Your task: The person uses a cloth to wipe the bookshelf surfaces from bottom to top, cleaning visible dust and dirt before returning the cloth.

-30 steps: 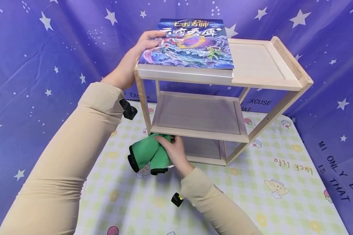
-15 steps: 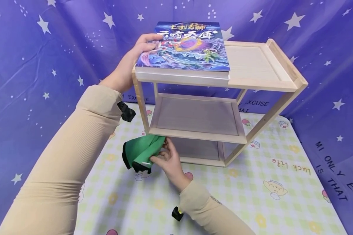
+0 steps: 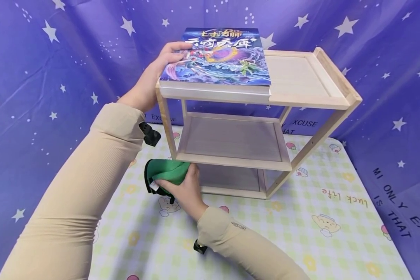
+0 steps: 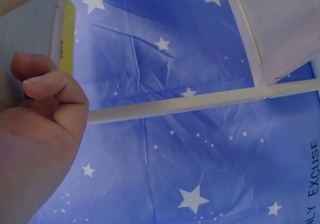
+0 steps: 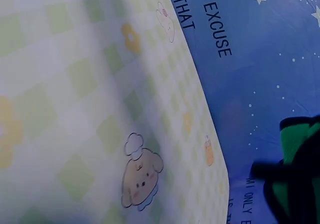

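Observation:
My left hand (image 3: 150,76) grips the left end of the top shelf of a small wooden rack (image 3: 301,74), with digits lying on the book's edge. In the left wrist view, two fingers (image 4: 55,86) curl at the board. The thick, colourful book (image 3: 224,58) lies flat on that shelf, its spine side flush with the front. Low at the rack's left post, my right hand (image 3: 187,192) holds a green cloth item (image 3: 164,169) with black edging, its thumb beside a white label (image 3: 154,186). The right wrist view catches only a corner of that green fabric (image 5: 295,139).
The rack's bare middle shelf (image 3: 234,138) and bottom shelf (image 3: 231,181) sit under the book. Everything stands on a checked tablecloth (image 3: 266,233). A purple star-patterned curtain (image 3: 73,58) hangs behind and at both sides. Black wrist cameras (image 3: 149,134) hang below both cuffs.
My right hand let the green cloth's near part slip, then moved left and took it again near the label. The cloth is more bunched. My left hand keeps its place on the rack.

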A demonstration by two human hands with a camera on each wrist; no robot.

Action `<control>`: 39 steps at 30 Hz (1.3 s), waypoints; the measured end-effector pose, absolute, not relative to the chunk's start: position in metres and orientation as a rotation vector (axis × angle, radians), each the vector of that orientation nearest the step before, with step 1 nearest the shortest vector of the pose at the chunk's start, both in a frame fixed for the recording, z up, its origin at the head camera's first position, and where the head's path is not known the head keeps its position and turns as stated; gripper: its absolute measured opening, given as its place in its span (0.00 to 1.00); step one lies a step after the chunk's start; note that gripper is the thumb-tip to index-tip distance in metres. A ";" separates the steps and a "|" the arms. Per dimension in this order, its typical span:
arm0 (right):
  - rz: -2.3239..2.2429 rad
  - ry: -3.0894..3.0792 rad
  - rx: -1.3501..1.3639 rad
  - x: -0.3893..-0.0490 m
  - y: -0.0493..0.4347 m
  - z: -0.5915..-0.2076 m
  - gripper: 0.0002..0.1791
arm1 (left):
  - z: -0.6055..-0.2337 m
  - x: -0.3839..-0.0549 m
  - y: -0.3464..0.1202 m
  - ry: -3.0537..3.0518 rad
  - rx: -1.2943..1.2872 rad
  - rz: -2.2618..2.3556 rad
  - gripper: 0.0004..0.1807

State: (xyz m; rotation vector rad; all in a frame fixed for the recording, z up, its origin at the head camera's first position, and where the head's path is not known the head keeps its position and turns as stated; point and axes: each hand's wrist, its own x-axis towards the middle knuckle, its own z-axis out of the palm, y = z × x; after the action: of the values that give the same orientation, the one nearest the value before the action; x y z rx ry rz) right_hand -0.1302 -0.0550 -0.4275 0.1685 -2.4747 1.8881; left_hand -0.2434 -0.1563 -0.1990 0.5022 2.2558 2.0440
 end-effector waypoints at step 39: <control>2.139 -2.130 0.371 -0.183 -0.065 -0.446 0.24 | -0.201 -0.245 -0.156 2.209 0.519 2.103 0.19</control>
State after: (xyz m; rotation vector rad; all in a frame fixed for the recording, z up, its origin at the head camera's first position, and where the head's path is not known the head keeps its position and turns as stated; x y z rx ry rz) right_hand -0.1833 -0.0648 -0.4461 0.3712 -2.1301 2.1394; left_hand -0.2450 -0.1560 -0.2007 0.5188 2.2087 2.1034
